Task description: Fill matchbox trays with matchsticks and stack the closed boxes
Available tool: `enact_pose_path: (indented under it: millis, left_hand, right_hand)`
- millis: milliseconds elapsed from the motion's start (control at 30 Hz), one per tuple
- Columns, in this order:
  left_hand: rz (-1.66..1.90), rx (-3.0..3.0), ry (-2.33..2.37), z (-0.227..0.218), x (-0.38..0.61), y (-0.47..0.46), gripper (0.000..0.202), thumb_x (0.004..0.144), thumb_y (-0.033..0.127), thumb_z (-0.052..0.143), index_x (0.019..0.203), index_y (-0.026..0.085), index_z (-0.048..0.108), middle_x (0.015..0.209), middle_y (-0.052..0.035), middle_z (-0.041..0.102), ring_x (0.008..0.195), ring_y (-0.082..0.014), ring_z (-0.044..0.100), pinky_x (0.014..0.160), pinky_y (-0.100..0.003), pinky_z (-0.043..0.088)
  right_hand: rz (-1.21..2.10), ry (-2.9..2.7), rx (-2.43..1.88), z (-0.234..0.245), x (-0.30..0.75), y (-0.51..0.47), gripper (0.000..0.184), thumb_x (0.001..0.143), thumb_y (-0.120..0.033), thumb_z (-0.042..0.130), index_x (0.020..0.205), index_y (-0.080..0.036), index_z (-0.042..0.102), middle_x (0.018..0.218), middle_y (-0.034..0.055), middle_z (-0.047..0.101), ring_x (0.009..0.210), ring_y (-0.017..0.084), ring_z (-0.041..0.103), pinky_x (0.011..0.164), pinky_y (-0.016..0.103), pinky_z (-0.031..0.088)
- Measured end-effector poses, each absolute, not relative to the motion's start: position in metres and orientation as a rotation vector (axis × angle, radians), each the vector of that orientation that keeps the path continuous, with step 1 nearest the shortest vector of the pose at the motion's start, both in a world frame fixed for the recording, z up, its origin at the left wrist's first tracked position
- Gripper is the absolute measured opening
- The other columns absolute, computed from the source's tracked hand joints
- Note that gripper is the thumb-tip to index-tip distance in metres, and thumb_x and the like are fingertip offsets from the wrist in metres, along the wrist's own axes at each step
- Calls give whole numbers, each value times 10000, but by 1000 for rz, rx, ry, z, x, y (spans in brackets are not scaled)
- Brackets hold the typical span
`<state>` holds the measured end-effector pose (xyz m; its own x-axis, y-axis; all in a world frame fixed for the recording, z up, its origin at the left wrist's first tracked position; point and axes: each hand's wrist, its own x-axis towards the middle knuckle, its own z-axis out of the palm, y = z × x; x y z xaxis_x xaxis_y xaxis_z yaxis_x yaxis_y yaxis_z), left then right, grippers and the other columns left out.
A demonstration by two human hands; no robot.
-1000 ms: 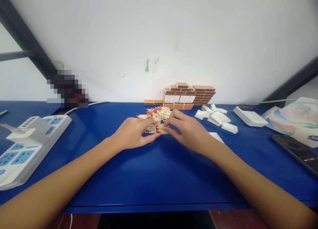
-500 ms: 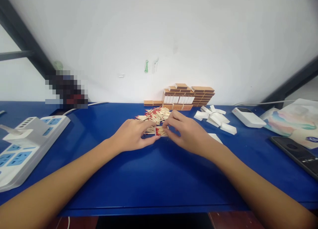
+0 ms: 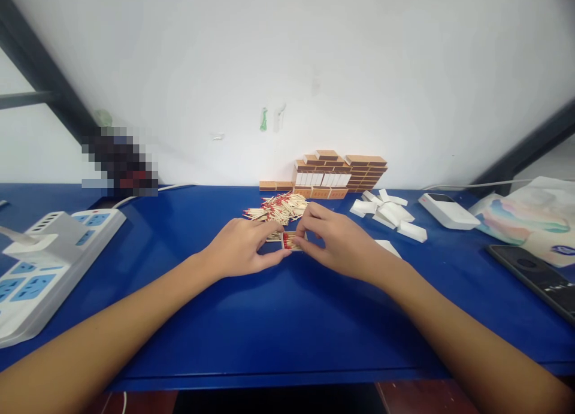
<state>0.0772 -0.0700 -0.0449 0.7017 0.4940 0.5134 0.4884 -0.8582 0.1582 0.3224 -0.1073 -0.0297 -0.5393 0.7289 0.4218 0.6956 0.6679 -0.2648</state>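
A small white matchbox tray (image 3: 283,241) filled with red-tipped matches (image 3: 290,241) lies on the blue table between my hands. My left hand (image 3: 240,246) grips the tray at its left end, thumb on the near side and fingers on the far side. The fingertips of my right hand (image 3: 335,234) are drawn together at the tray's right part, touching the matches inside; whether a match is pinched there is hidden. Just beyond is a loose heap of matches (image 3: 281,208). A few more matches show beside the left fingers.
Matchboxes (image 3: 368,174) are stacked against the wall. To the right lie several white trays (image 3: 393,212), a white device (image 3: 449,211), a plastic packet (image 3: 525,219) and a phone (image 3: 530,276). A power strip (image 3: 58,264) with a plugged-in charger occupies the left.
My right fingertips have shifted slightly down and left over the matches in the tray, and more of the tray shows. My left hand keeps its grip on the tray.
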Motion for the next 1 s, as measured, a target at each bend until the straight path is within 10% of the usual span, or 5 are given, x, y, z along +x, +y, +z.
enact_pose_path:
  millis: [600, 1000]
  left_hand:
    - [859, 2787, 927, -44, 76, -66, 349, 937, 502, 678, 1064, 183, 744, 568, 53, 590, 483, -108, 520, 543, -246, 369]
    - [887, 2852, 919, -42, 73, -65, 379, 952, 524, 653, 1113, 191, 739, 580, 48, 618, 480, -111, 545, 542, -246, 393]
  right_hand:
    - [-235, -1986, -1265, -28, 345, -80, 200, 965, -278, 628, 787, -215, 563, 754, 24, 582, 648, 166, 498, 621, 318, 354]
    - [199, -2107, -1177, -24, 345, -83, 144, 953, -324, 669, 863, -212, 668, 804, 18, 585, 678, 154, 523, 619, 292, 416]
